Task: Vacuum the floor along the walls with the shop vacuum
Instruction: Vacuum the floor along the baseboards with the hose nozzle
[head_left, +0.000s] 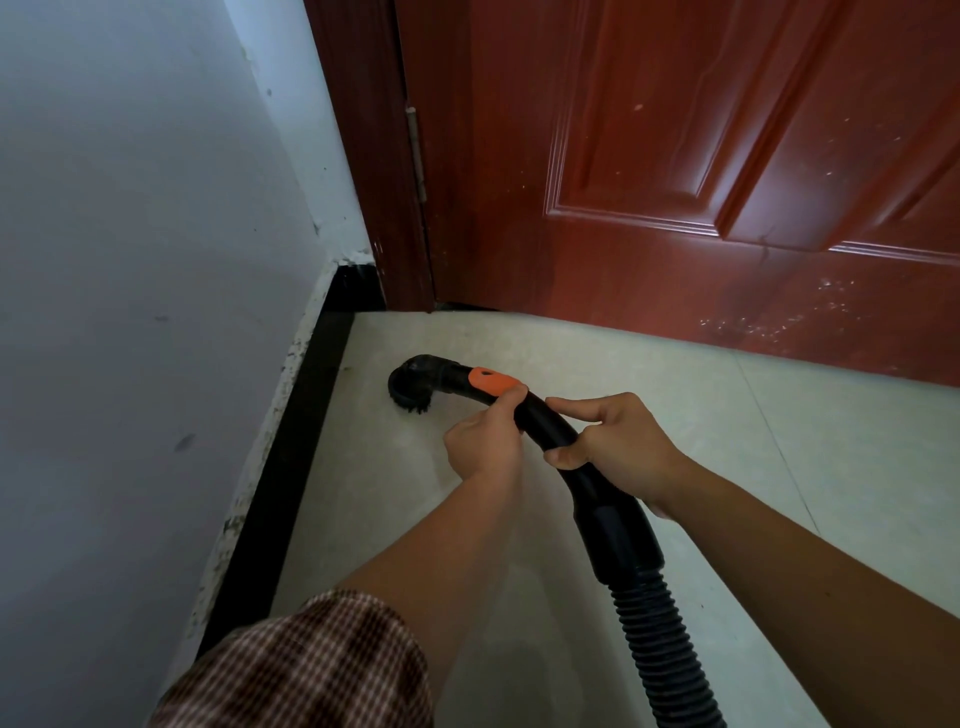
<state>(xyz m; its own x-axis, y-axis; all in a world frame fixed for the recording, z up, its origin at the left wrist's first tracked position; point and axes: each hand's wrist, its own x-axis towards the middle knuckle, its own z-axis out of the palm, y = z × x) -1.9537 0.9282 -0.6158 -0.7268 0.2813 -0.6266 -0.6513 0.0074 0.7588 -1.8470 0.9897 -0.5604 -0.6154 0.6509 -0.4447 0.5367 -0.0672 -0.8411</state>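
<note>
checked sleeve and ribbed hose run off the bottom edge. left hand and right hand grip the curved black wand; its round brush sits mid-frame.

Setting: indoor room corner, domestic-looking rather than a workshop or lab. A glossy reddish-brown raised-panel door hangs in a matching dark red-brown frame on a small metal hinge. A white painted plaster wall meets a pale cream tiled floor along a black skirting strip, whose top edge is ragged with white paint or plaster. Pale specks spatter the door's lower right corner and thin grout lines cross the floor — finishes typical of a residential building; which room cannot be told.
</note>
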